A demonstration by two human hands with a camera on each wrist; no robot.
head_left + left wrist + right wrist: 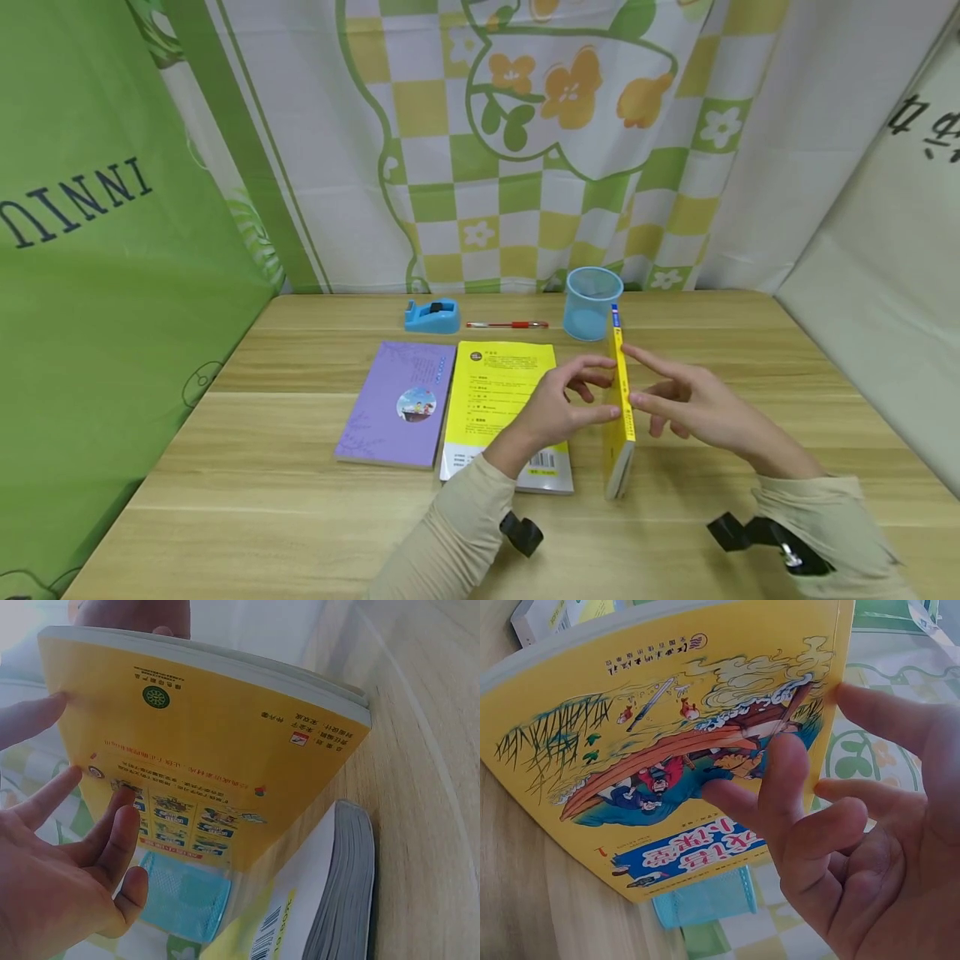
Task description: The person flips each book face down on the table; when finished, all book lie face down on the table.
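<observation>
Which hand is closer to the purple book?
The left hand. It hovers over the flat yellow book right beside the purple book. The right hand is beyond the upright yellow book, farther away.

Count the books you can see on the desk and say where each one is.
3. A purple book lies flat at the left, a yellow book lies flat beside it, and a thin yellow book stands on edge between the left hand and right hand.
</observation>
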